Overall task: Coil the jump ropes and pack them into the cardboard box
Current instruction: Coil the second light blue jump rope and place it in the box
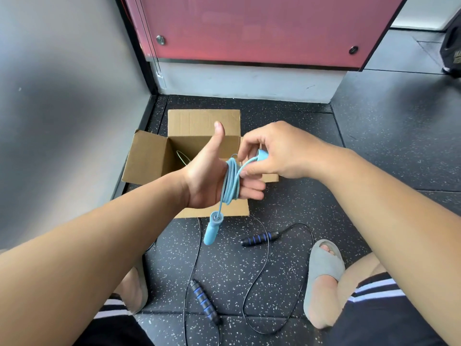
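A light blue jump rope (230,182) is wound in several loops around the fingers of my left hand (209,176), which is held flat with the thumb up. One blue handle (212,229) dangles below that hand. My right hand (274,153) pinches the other blue handle (262,154) just right of the coil. Behind both hands the cardboard box (149,158) stands with its flaps spread, and a thin greenish rope (182,158) lies inside. A black jump rope with blue-striped handles (259,238) lies loose on the floor, its second handle (204,302) nearer me.
The speckled black rubber floor (349,151) spreads to the right. A grey wall (62,108) stands close on the left and a red panel (249,28) behind the box. My feet in grey slippers (321,265) flank the black rope.
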